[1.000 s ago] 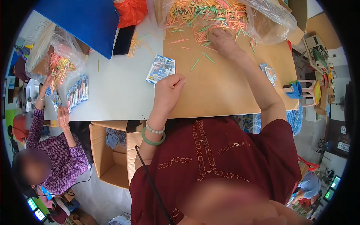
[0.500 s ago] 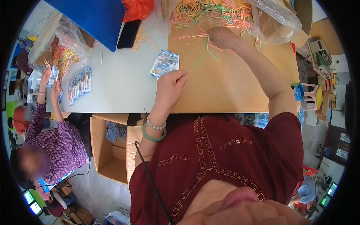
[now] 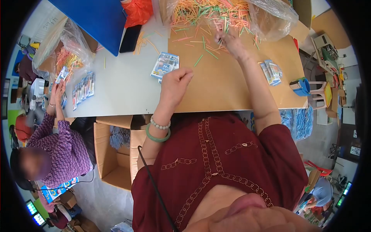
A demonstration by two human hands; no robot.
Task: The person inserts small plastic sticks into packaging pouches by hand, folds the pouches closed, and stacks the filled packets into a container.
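My left hand (image 3: 174, 88) is a loose fist beside a small stack of blue-and-white printed packets (image 3: 165, 65) on the table. Whatever its fingers may hold is hidden. My right hand (image 3: 234, 45) is at the near edge of a big heap of thin pink, orange, yellow and green sticks (image 3: 208, 11). Its fingers are pinched together, and a few pinkish sticks (image 3: 218, 26) rise from them, slightly blurred. Loose sticks lie scattered near it, among them a green stick (image 3: 198, 60). More packets (image 3: 271, 72) lie to the right of my right forearm.
Clear plastic (image 3: 272, 19) lines the heap's right side. A black phone (image 3: 130, 38), a red bag (image 3: 138, 13) and a blue panel (image 3: 91, 21) are at the back left. A blue container (image 3: 300, 87) is at the right edge. At left, a co-worker (image 3: 63, 154) holds a packet.
My right hand has drawn its fingers together, with sticks now showing above them. The packets right of my forearm have come into view. The co-worker's hands have come together around a packet.
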